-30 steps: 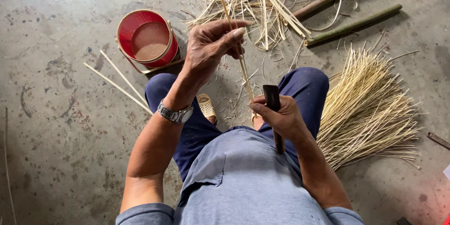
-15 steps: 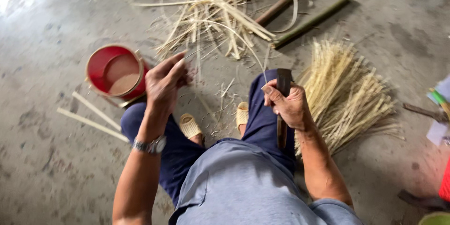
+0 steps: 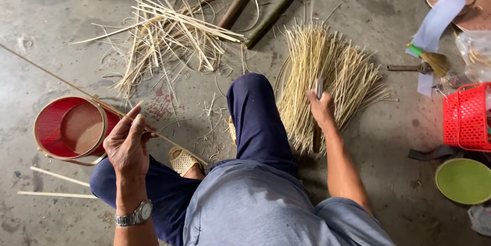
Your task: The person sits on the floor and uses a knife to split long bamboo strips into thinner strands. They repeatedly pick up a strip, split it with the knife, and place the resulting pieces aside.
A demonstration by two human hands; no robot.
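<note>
Bamboo strip [image 3: 76, 88]: long and thin, it runs from the floor's left edge down to the sandal, crossing over the red sieve.
Left hand [image 3: 127, 142]: fingers are pinched narrow on the bamboo strip, beside the red sieve [image 3: 71, 127].
Right hand [image 3: 322, 109]: closed around a knife [image 3: 318, 92], its blade pointing up, over the bundle of thin sticks [image 3: 327, 77].
Waste strips [image 3: 169, 31]: a loose pile near the floor's top edge, just beside two bamboo poles [image 3: 266, 5].
Red basket [image 3: 468, 117]: at the right edge, above a green plate [image 3: 463, 180].
</note>
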